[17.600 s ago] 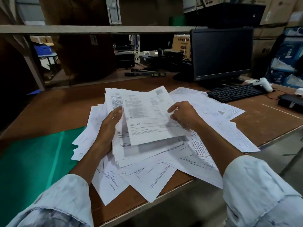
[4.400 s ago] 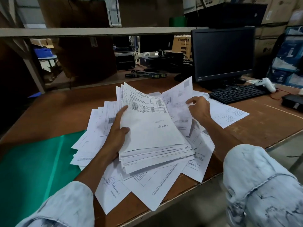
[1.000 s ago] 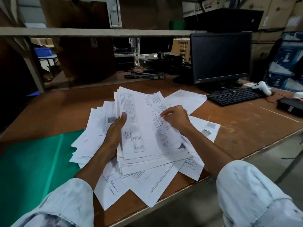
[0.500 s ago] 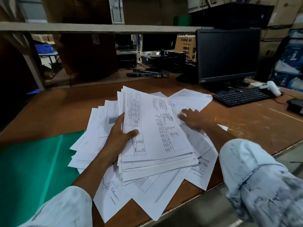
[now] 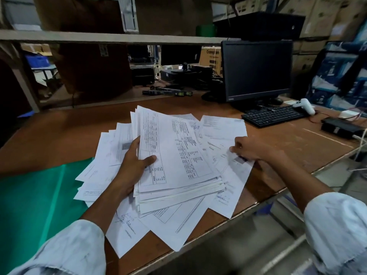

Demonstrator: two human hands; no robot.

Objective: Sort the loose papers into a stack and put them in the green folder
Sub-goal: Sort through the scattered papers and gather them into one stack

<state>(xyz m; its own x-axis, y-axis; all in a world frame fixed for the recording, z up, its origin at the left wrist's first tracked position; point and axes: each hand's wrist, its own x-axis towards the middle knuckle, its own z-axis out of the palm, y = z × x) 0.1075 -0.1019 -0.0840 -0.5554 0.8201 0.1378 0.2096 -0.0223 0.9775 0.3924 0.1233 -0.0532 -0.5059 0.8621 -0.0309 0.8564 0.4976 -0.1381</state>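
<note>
White papers: I see my left hand [image 5: 137, 165] gripping the stack [image 5: 176, 155] above the surface [image 5: 59, 135]; right hand [image 5: 250, 148] fingers pinch a loose sheet [image 5: 222, 135]. Green folder [image 5: 35, 195] lies left.

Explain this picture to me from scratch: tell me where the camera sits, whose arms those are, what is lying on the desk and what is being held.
There is no machine here. A person wears a wide-angle camera on the head, so you look down along their own two arms, and this is the only view.

The left hand grips a gathered stack of printed papers, thumb on the top sheet. The right hand pinches one loose sheet that lies to the right of the stack.

More loose papers are fanned out on the brown desk, some hanging over its near edge. An open green folder lies to the left, partly under the papers, with nothing filed in it yet.

Behind stand a dark monitor, a black keyboard and a white handheld scanner.
</note>
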